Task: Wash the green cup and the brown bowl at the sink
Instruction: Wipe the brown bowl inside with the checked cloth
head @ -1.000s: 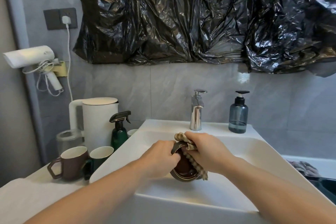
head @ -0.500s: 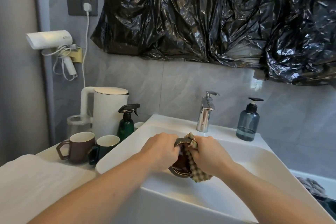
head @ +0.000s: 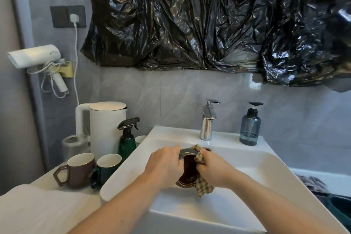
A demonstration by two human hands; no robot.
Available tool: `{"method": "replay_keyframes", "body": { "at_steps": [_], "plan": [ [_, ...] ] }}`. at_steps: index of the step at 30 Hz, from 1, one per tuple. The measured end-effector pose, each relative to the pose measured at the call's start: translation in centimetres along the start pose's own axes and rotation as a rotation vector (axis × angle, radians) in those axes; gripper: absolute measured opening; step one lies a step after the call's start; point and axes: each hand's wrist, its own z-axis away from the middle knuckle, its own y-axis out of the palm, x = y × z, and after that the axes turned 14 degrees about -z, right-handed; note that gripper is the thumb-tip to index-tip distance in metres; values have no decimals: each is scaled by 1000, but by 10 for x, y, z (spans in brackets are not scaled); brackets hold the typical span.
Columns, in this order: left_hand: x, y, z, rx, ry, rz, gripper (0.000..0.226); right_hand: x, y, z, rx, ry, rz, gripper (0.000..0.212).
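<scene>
White porcelain fills the bottom of my view: the sink, a deep square basin, with both my forearms reaching in over its front edge. My left hand curls round the rim of the brown bowl, which I hold tipped on its side over the basin, its glossy dark inside turned to the right. My right hand grips a checked cloth, fingers folded into it and pressed against the bowl's rim and inside; one corner of the cloth sticks up above the rim and another hangs down below my wrist.

To the left, on the table beside the sink, lies a folded white towel. Just past it stand a brown mug and, touching its right side, the green cup, both upright with pale insides. Behind them are a dark green spray bottle, a white kettle and a clear jar.

On the sink's back ledge stand a chrome tap and, to its right, a blue pump bottle. Further back is the grey tiled wall, with a white hairdryer hung at the left, a dark socket holding a white plug above it, and crumpled black plastic sheeting across the top.
</scene>
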Motion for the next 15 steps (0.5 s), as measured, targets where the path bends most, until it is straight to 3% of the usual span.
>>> {"method": "replay_keyframes", "body": {
  "at_steps": [3,7,10,15],
  "plan": [
    [3,2,-1,-1,-42,68,21,1,-2,2,31,18,-184,47],
    [12,5,-7,-12,-206,197,27,-5,6,5,34,81,-308,32],
    [16,5,-9,-18,-246,243,27,-3,5,9,43,95,-295,30],
    [16,4,-11,-5,-343,284,32,-9,3,11,-2,54,-147,48]
  ]
}}
